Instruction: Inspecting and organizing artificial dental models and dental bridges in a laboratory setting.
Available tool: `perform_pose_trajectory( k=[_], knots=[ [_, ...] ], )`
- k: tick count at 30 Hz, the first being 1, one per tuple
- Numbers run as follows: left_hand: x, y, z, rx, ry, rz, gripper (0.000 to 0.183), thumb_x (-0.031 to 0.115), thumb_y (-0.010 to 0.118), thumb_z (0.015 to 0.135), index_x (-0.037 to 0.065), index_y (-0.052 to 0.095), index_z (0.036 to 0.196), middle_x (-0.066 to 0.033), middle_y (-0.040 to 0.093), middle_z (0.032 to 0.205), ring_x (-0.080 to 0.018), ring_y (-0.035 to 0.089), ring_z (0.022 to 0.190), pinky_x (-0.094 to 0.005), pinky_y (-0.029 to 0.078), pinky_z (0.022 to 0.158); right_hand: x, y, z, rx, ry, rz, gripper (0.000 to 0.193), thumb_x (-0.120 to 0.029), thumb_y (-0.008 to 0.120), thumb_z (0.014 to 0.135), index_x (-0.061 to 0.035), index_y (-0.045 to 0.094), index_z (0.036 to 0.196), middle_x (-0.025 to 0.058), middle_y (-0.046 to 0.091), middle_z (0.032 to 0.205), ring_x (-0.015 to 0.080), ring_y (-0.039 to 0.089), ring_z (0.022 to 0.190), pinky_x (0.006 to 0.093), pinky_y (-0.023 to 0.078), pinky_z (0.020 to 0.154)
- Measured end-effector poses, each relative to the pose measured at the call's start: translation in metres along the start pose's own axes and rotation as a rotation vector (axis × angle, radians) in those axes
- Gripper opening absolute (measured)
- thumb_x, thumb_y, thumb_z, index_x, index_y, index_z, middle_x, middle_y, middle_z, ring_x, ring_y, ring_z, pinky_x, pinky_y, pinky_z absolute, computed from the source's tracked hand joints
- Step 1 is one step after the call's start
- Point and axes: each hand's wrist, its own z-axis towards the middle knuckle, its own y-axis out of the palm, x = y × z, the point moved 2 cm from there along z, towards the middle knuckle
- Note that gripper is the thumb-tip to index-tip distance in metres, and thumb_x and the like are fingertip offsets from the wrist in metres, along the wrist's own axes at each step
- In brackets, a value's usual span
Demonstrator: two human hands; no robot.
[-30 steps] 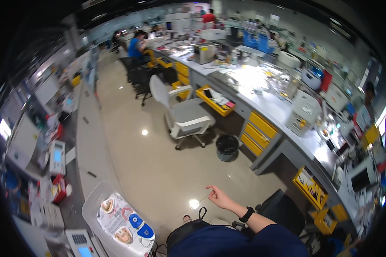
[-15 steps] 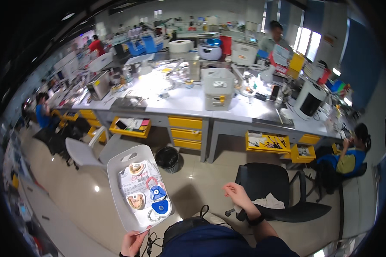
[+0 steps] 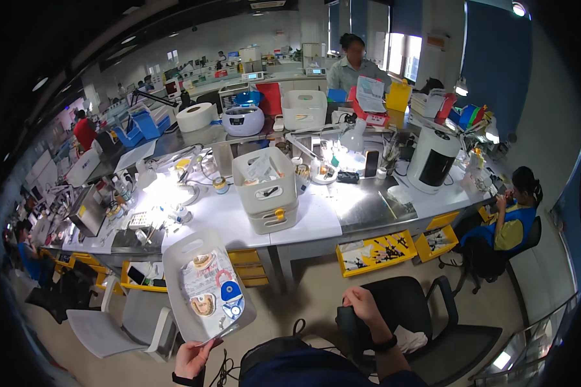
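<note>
My left hand (image 3: pixel 192 358) grips the near rim of a white plastic bin (image 3: pixel 174 284), fingers and thumb closed on its edge. Inside the bin, two dental casts (image 3: pixel 203 304) lie on a printed paper sheet. Beside them are a pink arch-shaped piece (image 3: pixel 223 277) and blue-and-white cast bases (image 3: pixel 231 291). My right hand (image 3: pixel 361 303), with a dark band at the wrist, is closed over the end of the near armrest (image 3: pixel 347 324) of a black office chair (image 3: pixel 394 293). A crumpled white cloth (image 3: pixel 409 338) rests on the chair seat.
Ahead runs a long workbench (image 3: pixel 303 216) bearing stacked white bins (image 3: pixel 265 193), lamps and tools. Open yellow drawers (image 3: pixel 376 253) jut out below it. A grey chair (image 3: pixel 119 322) stands at left. One person (image 3: pixel 516 213) sits at right; another (image 3: pixel 355 68) is across the bench.
My right hand has moved from hovering with loose fingers to closing on the chair's armrest. The view has come nearer the bench and turned right. The bin stays in my left hand.
</note>
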Motion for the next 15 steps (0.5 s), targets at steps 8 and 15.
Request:
perform_pose_trajectory(
  k=[8,15],
  knots=[
    [0.043,0.088,0.038,-0.057,0.151,0.073,0.059,-0.010,0.042,0.068,-0.016,0.023,0.124,-0.0328,0.039,0.121,-0.0483,0.042,0.111,-0.0395,0.045,0.093,-0.028,0.028,0.219,-0.005,0.238,0.199,0.049,-0.042,0.041,0.089,-0.0111,0.041,0.128,0.0123,0.046,0.122,0.0238,0.045,0.111,0.0386,0.040,0.088],
    [0.095,0.066,0.048,0.222,0.814,1.533,0.011,-0.006,0.053,0.083,-0.001,0.056,0.092,-0.0130,0.060,0.096,-0.0177,0.057,0.091,-0.0287,0.045,0.084,-0.023,0.106,0.392,-0.027,0.322,0.401,0.061,-0.051,0.037,0.088,-0.0137,0.030,0.136,0.0073,0.029,0.140,0.0250,0.021,0.131,0.0450,0.020,0.103]
  ],
)
